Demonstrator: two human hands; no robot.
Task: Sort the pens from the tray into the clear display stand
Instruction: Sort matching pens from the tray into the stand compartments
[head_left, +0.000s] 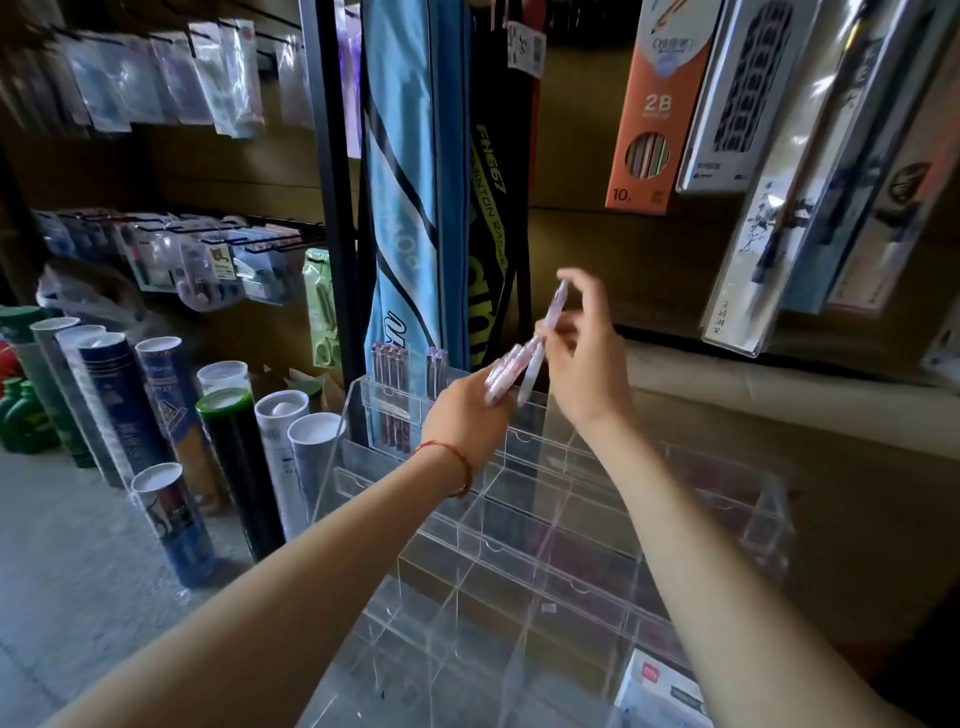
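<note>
A clear acrylic display stand with stepped compartments fills the lower middle. Its back row holds several dark red pens at the left and a few more pens just to their right. My left hand grips a bundle of pale pink pens above the back row. My right hand pinches a single pink pen and holds it tilted up, its lower end by the bundle. The tray is out of view.
Several upright shuttlecock tubes stand on the floor left of the stand. Blue and black racket bags hang behind it. Packaged stationery hangs at the upper right and on hooks at the left. A white box lies at the lower right.
</note>
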